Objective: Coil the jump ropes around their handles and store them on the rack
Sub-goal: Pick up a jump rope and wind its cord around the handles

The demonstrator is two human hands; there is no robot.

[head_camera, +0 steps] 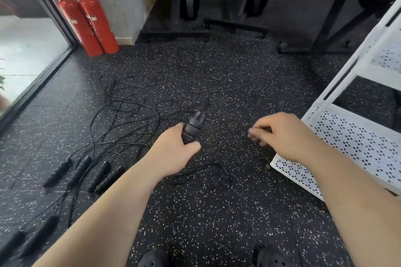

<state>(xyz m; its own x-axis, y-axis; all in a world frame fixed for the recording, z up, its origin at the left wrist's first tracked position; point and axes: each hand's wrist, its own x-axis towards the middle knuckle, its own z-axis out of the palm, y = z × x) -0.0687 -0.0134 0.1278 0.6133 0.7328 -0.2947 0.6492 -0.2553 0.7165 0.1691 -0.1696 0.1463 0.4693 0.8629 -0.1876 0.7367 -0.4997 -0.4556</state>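
**Currently coiling, mid-wrap**

Head view: the left hand [173, 153] is gripping the paired handles [193, 129], seemingly part-wrapped. The right hand [286, 134], blurred, is curling its fingers; whether round the cord [208, 167], I cannot tell. Next, probably another turn. The rack [347, 136] is standing just right of it.

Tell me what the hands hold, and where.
The left hand grips the black jump rope handles by their lower end. The right hand has its fingertips pinched together but blurred; whether they hold anything cannot be told.
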